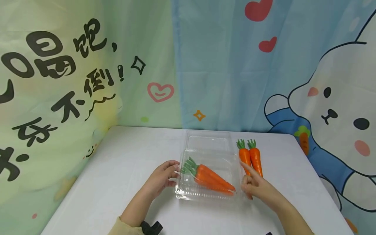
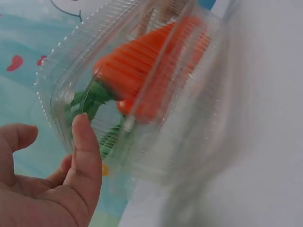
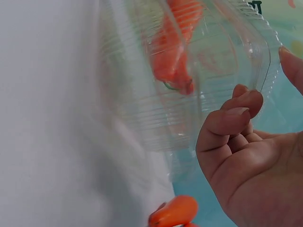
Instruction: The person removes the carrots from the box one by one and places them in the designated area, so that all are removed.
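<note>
A clear plastic clamshell box (image 1: pixel 188 192) stands on the table in the head view, its lid (image 1: pixel 209 142) at the far side. Orange carrots with green tops (image 1: pixel 210 178) lie overlapping inside. My left hand (image 1: pixel 160 179) is at the box's left side, fingers loosely bent. One fingertip (image 2: pixel 81 123) meets the clear wall in the left wrist view. On the right side, my right hand (image 1: pixel 258 186) reaches the rim with the index finger straight and the other fingers bent. In the right wrist view, fingers (image 3: pixel 236 118) are against the box edge. Reflections blur the contact.
Two more carrots (image 1: pixel 255 158) lie on the white table (image 1: pixel 132 156), just right of the box and beyond my right hand. A printed cloth (image 1: pixel 217 75) with hearts, writing and a cartoon rabbit hangs behind the table.
</note>
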{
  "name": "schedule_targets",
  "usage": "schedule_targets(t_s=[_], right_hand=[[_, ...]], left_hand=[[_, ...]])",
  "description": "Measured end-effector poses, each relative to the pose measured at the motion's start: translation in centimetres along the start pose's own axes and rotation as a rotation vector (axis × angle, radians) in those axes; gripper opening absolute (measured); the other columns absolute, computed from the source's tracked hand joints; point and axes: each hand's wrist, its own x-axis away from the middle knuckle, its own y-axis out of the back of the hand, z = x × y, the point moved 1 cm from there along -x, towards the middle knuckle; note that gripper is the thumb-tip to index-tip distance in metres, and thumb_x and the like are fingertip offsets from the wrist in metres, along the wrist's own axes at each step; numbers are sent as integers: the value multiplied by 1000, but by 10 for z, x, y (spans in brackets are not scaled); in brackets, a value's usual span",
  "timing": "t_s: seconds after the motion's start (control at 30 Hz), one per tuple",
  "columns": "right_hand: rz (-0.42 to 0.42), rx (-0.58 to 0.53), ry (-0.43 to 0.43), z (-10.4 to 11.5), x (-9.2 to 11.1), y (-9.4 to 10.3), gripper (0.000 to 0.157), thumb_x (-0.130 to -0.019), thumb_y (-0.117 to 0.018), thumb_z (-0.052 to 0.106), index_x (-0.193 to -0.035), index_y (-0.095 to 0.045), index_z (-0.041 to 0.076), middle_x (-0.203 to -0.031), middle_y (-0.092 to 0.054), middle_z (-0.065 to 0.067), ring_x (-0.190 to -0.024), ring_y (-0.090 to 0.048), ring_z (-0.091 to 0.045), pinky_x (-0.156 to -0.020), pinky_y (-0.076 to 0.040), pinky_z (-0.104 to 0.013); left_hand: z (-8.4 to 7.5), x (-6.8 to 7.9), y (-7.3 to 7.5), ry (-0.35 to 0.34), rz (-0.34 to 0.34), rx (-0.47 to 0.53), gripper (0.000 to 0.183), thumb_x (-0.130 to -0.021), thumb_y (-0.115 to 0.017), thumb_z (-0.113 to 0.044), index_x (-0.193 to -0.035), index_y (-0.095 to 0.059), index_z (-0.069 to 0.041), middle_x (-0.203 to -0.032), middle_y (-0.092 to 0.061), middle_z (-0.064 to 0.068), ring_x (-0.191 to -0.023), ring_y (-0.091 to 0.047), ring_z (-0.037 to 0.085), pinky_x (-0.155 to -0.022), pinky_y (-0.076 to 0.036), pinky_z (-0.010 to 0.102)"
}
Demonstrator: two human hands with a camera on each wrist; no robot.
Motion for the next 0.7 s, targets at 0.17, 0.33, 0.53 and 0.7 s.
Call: schedule_targets(t_s=[0.17,0.33,0.53,0.7], right_hand=[[15,3,13,-11,1,0,76,-100,-53,12,-159,-5,21,-79,-48,2,-62,-49,-17,-61,-47,-28],[14,41,34,-16,-1,1,71,-102,-51,14,-159,-8,19,-77,-49,1,-61,-49,-20,-61,-46,-26],[6,87,13,-19,-2,0,71,-103,-51,18,-160,-9,22,-72,-46,0,-56,-47,-24,-61,-45,-27],[8,134,47,-23,1,2,65,-105,-45,18,-160,-10,18,-68,-46,-2,-51,-45,-25,-55,-44,-29]], left_hand=[[12,1,1,-16,26,16,44,-101,-54,-30,-130,-53,3,-107,-63,9,-92,-66,18,-76,-59,33],[21,2,6,-19,5,15,39,-103,-50,-26,-126,-60,4,-107,-63,11,-91,-66,17,-76,-58,31],[32,2,9,10,-18,16,37,-101,-54,-27,-126,-63,-1,-101,-62,6,-81,-60,13,-69,-54,26],[46,0,11,28,46,28,40,-99,-58,-23,-134,-55,-7,-99,-59,2,-78,-58,12,-66,-52,25]])
